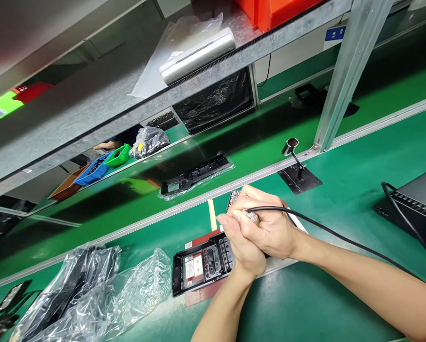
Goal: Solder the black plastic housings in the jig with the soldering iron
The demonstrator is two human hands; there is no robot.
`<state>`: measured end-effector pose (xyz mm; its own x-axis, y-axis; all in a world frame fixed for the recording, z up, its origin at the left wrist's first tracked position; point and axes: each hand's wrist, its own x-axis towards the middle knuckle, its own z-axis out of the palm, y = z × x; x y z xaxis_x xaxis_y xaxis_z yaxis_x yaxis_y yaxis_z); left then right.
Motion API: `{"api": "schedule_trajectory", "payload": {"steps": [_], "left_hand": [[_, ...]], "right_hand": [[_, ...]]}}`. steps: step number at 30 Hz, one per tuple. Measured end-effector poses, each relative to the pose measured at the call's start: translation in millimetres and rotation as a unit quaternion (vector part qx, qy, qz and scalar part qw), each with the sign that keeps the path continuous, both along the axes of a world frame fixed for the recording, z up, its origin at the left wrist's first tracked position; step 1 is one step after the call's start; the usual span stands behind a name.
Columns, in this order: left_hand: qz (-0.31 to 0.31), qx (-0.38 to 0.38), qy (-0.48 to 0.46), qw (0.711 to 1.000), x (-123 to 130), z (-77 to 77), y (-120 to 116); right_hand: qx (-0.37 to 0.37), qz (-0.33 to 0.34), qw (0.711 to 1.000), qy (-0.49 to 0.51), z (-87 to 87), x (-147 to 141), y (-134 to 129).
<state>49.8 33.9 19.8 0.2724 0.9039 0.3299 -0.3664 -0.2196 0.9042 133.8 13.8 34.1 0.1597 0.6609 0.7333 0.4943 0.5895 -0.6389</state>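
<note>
My right hand is closed around a corded hand tool. Only the tool's wrapped top end shows between the fingers, and a black cable runs from it to the lower right. Pressed against that fist, my left hand is closed round the same tool. Below both hands lies a black plastic housing with compartments and round holes. Its right part and the tool's tip are hidden by my hands. A reddish-brown mat shows under the housing.
Clear plastic bags with black parts lie at left. Behind my hands sits a small tray of metal bits. A metal cup holder stands farther back. A black device is at right. A metal shelf crosses overhead.
</note>
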Motion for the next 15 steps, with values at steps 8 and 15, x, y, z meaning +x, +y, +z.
{"api": "schedule_trajectory", "payload": {"steps": [8, 15], "left_hand": [[0.017, 0.0, 0.027, 0.999, 0.2, 1.0, -0.6], [0.005, 0.017, 0.023, 1.0, 1.1, 0.4, -0.2]], "right_hand": [[-0.001, -0.002, 1.0, 0.006, 1.7, -1.3, -1.1], [0.001, 0.001, 1.0, 0.006, 1.4, -1.0, -0.6]]}}
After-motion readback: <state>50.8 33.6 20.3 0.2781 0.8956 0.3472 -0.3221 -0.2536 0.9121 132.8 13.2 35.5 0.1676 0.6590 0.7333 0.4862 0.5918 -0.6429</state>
